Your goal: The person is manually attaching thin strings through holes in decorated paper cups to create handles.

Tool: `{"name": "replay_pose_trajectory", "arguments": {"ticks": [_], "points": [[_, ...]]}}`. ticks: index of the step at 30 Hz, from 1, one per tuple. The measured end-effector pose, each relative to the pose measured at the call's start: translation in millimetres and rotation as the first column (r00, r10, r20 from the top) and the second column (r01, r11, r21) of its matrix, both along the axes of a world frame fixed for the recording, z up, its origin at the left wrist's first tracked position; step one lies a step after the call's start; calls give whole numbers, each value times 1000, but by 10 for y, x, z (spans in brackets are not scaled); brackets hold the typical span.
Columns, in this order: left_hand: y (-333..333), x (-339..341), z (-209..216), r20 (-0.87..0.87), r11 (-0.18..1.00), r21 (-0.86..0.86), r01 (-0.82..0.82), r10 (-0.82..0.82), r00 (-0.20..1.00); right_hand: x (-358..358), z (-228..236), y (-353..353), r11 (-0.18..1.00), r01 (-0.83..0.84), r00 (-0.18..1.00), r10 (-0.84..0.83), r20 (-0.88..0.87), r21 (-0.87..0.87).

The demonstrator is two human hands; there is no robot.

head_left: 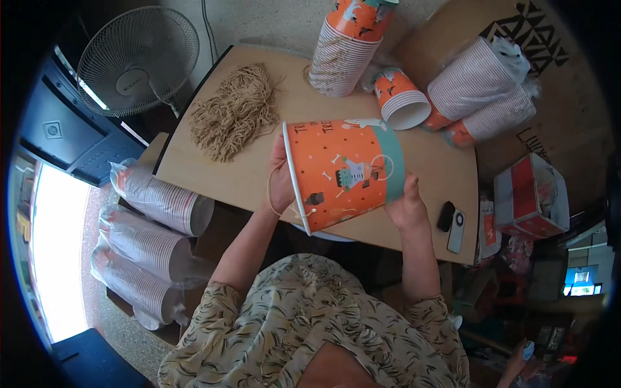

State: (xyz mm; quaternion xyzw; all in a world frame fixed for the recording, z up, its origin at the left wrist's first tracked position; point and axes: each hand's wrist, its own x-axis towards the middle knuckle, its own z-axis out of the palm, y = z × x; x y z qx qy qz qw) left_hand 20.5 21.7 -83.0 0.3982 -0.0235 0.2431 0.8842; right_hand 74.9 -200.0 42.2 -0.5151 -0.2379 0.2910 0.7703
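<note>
Both of my hands hold a large orange paper bucket [343,174] on its side above the table. Its white rim faces left, and its teal base band faces right. My left hand [281,181] grips the rim end, with the fingers partly hidden behind or inside it. A thin tan cord [270,197] loops down beside that hand and reaches the rim. My right hand [407,202] supports the base end, its thumb showing at the edge and the other fingers hidden underneath. Left of the bucket, a pile of tan cords [236,110] lies on the table [207,181].
A tall bucket stack [343,58] stands at the back, beside a short tipped stack [401,97]. Wrapped stacks [475,84] lie at right, others [142,249] at lower left. A fan [139,64], phone [456,231] and carton [530,197] surround me. Another person's hand [515,363] shows lower right.
</note>
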Motion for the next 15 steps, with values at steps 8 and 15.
{"name": "replay_pose_trajectory", "arguments": {"ticks": [8,15], "points": [[366,343,-23,144,949,124,-290,272,951,434,481,567,976,-86,957,137,256,-201],[1354,849,664,467,531,448,-720,547,694,1479,1548,1035,926,216,618,117,778,-311]]}}
